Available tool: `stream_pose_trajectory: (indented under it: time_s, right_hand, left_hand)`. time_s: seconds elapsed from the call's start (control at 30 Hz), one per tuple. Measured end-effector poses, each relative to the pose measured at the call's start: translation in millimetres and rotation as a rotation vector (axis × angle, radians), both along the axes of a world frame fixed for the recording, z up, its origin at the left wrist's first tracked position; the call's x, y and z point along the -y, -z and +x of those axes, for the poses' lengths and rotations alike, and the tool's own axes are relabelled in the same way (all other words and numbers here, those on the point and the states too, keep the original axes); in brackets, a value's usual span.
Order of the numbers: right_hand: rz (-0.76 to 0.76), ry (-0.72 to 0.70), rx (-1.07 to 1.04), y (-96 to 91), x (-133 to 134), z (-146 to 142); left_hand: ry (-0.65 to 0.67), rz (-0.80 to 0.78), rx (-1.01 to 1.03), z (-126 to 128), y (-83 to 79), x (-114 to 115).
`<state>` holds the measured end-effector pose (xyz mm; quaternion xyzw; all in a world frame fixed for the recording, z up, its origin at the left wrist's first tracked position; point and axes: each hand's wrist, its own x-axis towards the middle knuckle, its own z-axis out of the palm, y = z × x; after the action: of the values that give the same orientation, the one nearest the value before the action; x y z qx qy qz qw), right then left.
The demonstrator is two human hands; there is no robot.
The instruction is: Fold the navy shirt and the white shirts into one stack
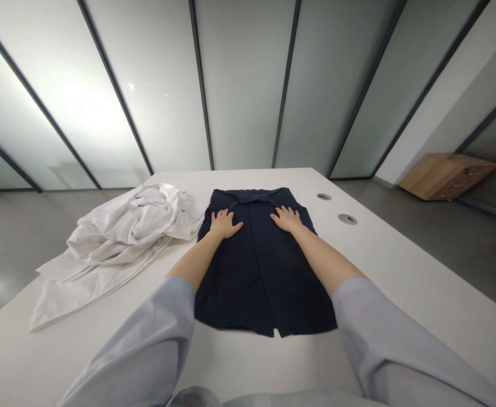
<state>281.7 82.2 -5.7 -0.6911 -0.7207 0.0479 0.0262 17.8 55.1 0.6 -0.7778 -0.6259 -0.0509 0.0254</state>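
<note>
Head view: nearest, a grey left sleeve (141, 339) runs to the left hand (224, 223), which rests beside the right hand (287, 219) on a navy pleated garment (264, 271) spread flat mid-bench (383, 265). Their fingers (229, 213) lie open, gripping nothing. Toward the bench's left edge, a white cloth (120, 237) lies bunched, unfolded, its shape hard to make out.

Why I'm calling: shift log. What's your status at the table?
Left hand, right hand open, flat on navy garment. Crumpled white cloth beside it on the table.
</note>
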Motion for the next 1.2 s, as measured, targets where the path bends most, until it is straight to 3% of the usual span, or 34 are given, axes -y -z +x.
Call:
stream_pose_trajectory:
  time_s: [0.13,0.4,0.7,0.93,1.2]
  right_hand:
    - [0.000,-0.026,0.011,-4.5,6,0]
    - [-0.001,-0.120,-0.011,-12.0,29,-1]
    - [-0.062,-0.161,-0.006,-19.7,76,-3]
    - [-0.084,-0.131,0.003,-16.9,106,-1]
    - [-0.054,-0.082,0.012,-3.1,118,2]
  left_hand:
    - [-0.002,0.081,0.011,0,0.1,7]
    - [0.097,-0.114,-0.002,-19,-4.9,27]
    - [0.085,-0.137,0.000,-32,-3.4,53]
    - [0.063,-0.138,0.030,-31,-5.2,62]
    - [0.057,-0.079,0.055,-33,0.8,70]
